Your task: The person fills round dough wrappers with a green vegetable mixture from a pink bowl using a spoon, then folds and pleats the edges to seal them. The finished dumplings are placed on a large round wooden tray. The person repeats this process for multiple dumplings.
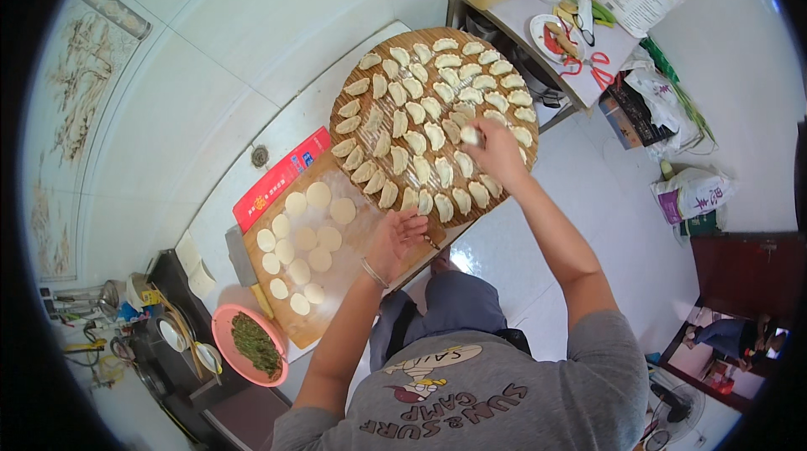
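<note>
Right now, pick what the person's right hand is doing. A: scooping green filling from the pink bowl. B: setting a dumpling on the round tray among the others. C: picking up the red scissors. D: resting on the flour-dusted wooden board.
B: the right hand pinches a dumpling over the round tray, which is already filled with rows of folded ones.

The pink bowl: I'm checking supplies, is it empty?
No, the pink bowl holds chopped green filling.

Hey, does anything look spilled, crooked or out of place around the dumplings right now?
Nothing stands out. The dumplings sit in neat rings on the round tray, wrappers lie flat on the wooden board, and the pink filling bowl is upright.
</note>
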`<state>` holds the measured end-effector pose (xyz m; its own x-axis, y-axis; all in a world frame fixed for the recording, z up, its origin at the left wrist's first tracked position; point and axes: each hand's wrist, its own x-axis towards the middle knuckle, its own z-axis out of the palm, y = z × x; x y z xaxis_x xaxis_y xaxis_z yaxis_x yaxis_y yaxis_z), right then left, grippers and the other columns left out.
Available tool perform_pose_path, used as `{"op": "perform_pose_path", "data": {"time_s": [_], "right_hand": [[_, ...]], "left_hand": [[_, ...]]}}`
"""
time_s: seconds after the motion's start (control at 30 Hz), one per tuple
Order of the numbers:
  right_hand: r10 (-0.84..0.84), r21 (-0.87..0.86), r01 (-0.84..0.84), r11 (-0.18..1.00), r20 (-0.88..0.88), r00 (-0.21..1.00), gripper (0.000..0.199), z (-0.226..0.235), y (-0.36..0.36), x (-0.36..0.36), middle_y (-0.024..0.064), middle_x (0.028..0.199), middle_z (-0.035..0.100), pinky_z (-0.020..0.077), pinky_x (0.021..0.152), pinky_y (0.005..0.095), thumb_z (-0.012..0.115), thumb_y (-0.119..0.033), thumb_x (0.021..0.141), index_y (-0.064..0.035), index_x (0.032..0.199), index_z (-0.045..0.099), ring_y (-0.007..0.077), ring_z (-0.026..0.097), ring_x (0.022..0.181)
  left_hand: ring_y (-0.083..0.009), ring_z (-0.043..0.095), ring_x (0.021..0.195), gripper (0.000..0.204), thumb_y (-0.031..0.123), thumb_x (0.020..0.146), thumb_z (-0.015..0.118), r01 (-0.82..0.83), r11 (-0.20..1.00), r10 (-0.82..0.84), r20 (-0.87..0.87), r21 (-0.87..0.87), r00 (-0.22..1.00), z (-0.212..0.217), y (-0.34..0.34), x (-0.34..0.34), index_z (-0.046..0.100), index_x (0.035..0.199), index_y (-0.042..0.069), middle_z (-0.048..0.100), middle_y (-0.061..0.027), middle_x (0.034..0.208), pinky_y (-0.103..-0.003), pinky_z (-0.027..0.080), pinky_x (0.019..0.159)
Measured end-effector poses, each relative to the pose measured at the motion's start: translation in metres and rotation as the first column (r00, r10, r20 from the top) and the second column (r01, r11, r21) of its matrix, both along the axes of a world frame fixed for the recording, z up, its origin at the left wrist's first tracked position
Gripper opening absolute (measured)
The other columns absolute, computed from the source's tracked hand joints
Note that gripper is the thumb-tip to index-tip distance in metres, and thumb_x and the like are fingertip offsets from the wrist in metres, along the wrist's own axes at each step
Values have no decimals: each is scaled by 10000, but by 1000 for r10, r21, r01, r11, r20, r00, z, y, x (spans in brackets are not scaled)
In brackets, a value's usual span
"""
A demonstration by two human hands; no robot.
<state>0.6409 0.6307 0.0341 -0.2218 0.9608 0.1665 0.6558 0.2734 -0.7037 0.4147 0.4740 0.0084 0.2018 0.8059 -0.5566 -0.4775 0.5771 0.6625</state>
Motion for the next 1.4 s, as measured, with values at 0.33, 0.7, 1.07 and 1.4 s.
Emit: {"op": "perform_pose_path", "data": {"time_s": [0.33, 0.7, 1.07, 1.4], "right_hand": [[102, 84, -122, 989, 212, 972, 316, -10, 230, -45, 157, 1023, 576, 472, 848, 423, 665, -78, 730, -74, 1043, 625, 331, 564, 1001], [180, 49, -219, 974, 413, 893, 216, -73, 308, -95, 130, 1023, 585, 491, 837, 435, 515, -35, 818, -97, 990, 629, 311, 571, 1024], [179, 200, -255, 946, 333, 926, 263, -48, 255, -79, 124, 986, 598, 464, 835, 427, 642, -99, 772, -64, 1031, 627, 308, 568, 993], [345, 151, -359, 921, 109, 932, 306, -29, 112, -80, 143, 1053, 587, 457, 823, 398, 662, -63, 788, -24, 1087, 607, 339, 557, 957]], "left_hand": [[-221, 576, 1034, 544, 419, 973, 295, -161, 984, 167, -87, 72, 982, -2, 78, -4, 490, 1254, -3, 608, -151, 1145, -347, 428, 914], [-211, 570, 1033, 540, 413, 969, 297, -210, 976, 215, -108, 53, 971, -6, 126, 0, 478, 1263, -2, 604, -144, 1153, -350, 422, 915], [-199, 567, 1025, 572, 454, 965, 348, -232, 968, 243, -125, 96, 962, -17, 118, -15, 480, 1277, -7, 604, -125, 1154, -333, 418, 906], [-195, 585, 1015, 501, 390, 977, 361, -270, 961, 277, -231, 61, 933, -25, 61, -54, 495, 1267, 4, 614, -131, 1140, -324, 441, 891]]}}
